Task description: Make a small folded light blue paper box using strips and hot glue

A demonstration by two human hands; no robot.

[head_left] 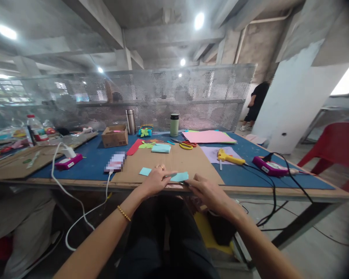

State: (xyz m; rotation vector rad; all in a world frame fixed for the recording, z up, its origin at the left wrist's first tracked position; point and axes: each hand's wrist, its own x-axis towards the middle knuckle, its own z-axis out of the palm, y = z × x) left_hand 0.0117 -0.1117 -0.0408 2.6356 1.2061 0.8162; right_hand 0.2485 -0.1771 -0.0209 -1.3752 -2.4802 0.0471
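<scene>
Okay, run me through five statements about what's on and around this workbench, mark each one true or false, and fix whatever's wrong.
1. The left hand is at a light-blue paper piece near the table's front edge. True.
2. The right hand holds the yellow plastic glue gun. False: the glue gun lies on a lilac paper sheet.
3. The pale-green cylindrical tumbler with a black lid stands upright. True.
4. The gold beaded bracelet is on the right wrist. False: it is on the left wrist.
5. The brown cardboard box stands to the left of the tumbler. True.
</scene>
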